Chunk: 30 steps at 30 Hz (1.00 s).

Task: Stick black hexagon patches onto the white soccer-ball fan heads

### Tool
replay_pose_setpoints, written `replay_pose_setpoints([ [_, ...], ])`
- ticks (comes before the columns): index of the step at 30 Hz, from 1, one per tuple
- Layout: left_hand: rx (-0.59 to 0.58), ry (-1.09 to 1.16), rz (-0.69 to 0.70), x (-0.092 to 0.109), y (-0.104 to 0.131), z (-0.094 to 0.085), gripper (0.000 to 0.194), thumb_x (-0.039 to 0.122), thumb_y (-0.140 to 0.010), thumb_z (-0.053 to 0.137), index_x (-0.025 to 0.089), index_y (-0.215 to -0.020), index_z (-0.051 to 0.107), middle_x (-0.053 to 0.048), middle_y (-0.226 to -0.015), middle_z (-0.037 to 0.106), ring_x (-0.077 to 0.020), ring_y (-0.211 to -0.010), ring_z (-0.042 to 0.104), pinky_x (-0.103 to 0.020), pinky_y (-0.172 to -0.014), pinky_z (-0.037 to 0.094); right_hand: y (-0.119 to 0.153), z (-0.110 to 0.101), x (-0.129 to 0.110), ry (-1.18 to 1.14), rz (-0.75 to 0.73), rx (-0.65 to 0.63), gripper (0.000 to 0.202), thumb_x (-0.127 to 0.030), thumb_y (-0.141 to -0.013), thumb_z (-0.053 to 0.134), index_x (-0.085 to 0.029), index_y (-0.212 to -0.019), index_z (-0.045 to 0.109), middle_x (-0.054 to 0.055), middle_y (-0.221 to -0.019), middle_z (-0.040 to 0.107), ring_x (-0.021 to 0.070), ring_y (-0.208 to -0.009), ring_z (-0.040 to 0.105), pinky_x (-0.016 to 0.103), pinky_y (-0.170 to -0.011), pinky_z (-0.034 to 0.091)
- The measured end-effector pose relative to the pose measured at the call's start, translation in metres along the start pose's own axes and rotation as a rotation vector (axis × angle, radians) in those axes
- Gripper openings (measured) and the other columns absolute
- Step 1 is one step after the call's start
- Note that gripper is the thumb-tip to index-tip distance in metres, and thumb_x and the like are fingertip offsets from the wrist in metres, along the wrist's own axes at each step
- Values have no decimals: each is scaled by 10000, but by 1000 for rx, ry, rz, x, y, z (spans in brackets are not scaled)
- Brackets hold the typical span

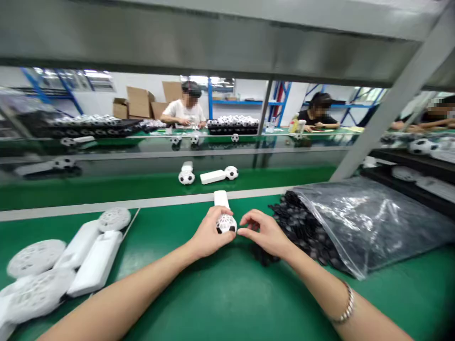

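Note:
My left hand (209, 233) is wrapped round the head of a white handheld fan (226, 221), whose round openwork grille has a soccer-ball pattern. Black patches show on the grille's near side; its white handle points away from me. Just right of the grille, my right hand (265, 232) is closed in a pinch, thumb and forefinger tips close together. Whatever may be between those tips is too small to make out. Beside the right hand, a heap of small black pieces (302, 222) spills from a clear plastic bag (377, 222).
Several plain white fans (95, 265) lie on the green table at left. Beyond the pale strip, two soccer-ball fans (213, 176) rest on a green belt. A slanted metal post (384, 104) and black trays (426, 163) stand right. Co-workers (185, 111) sit across.

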<state>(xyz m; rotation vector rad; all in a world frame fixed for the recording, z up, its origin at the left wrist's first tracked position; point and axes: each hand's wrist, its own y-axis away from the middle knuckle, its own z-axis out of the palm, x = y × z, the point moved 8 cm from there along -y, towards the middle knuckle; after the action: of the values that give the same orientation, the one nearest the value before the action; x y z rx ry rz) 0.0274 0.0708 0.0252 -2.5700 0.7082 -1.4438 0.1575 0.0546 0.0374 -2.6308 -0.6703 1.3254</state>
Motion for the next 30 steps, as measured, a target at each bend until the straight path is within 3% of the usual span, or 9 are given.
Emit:
replay_pose_setpoints([
  [3, 351, -250, -89, -15, -29, -57, 376, 232, -644, 606, 200, -994, 472, -37, -982, 497, -183, -913, 515, -308, -819, 427, 1, -3, 12, 38, 15, 26, 86, -267, -784, 561, -183, -768, 555, 1, -772, 536, 117, -682, 514, 236, -632, 405],
  [5, 480, -360, -135, -31, -45, -92, 384, 235, -652, 593, 185, -1005, 450, -60, -1023, 474, -212, -991, 478, -339, -868, 400, 2, 3, 20, 50, 27, -26, 73, -258, -796, 539, -189, -783, 557, 5, -790, 541, 121, -692, 520, 238, -626, 407],
  [10, 450, -515, -243, -91, -71, -155, 444, 216, -621, 608, 135, -1033, 464, -107, -1021, 500, -269, -1047, 454, -374, -890, 386, 5, 18, 26, 143, 18, -194, 74, -267, -808, 517, -213, -830, 561, 13, -873, 553, 146, -799, 528, 266, -707, 410],
  [14, 323, -599, -303, -116, -63, -170, 759, 303, -569, 674, 82, -1229, 372, -170, -1153, 472, -334, -1141, 388, -435, -969, 304, 7, 4, 26, 258, 14, -247, 134, -337, -789, 541, -223, -857, 563, 21, -909, 557, 182, -896, 496, 302, -784, 392],
  [19, 217, -741, -325, -85, -19, -192, 975, 535, -562, 645, 127, -1352, 245, -179, -1262, 394, -373, -1209, 291, -448, -969, 291, 18, -12, 38, 386, 149, -425, 281, -332, -638, 677, -243, -883, 574, 23, -943, 553, 230, -952, 461, 318, -778, 387],
  [22, 111, -1050, -474, -77, 26, -220, 914, 585, -596, 573, 162, -1349, 271, -190, -1213, 427, -402, -1138, 371, -474, -863, 375, 21, -12, 44, 411, 182, -470, 147, -230, -678, 612, -241, -821, 581, 17, -895, 558, 201, -878, 497, 289, -735, 387],
  [25, 4, -1089, -765, -99, 71, -245, 891, 619, -614, 509, 115, -1322, 312, -226, -1203, 437, -402, -1036, 476, -469, -766, 426, 19, -6, 44, 404, 170, -467, 78, -179, -715, 545, -232, -764, 575, 7, -832, 562, 154, -747, 523, 254, -670, 382],
  [27, -37, -1046, -826, -111, 85, -245, 860, 603, -629, 492, 90, -1301, 338, -232, -1212, 438, -381, -988, 521, -442, -758, 434, 16, -4, 40, 416, 153, -444, 66, -169, -718, 539, -224, -735, 571, 5, -800, 566, 142, -703, 524, 240, -637, 374],
  [30, -64, -971, -638, -106, 74, -214, 778, 530, -640, 520, 135, -1290, 359, -177, -1239, 437, -340, -1004, 531, -386, -803, 425, 11, -5, 30, 425, 110, -387, 56, -178, -734, 535, -214, -703, 564, 2, -760, 580, 136, -682, 529, 227, -614, 363],
])
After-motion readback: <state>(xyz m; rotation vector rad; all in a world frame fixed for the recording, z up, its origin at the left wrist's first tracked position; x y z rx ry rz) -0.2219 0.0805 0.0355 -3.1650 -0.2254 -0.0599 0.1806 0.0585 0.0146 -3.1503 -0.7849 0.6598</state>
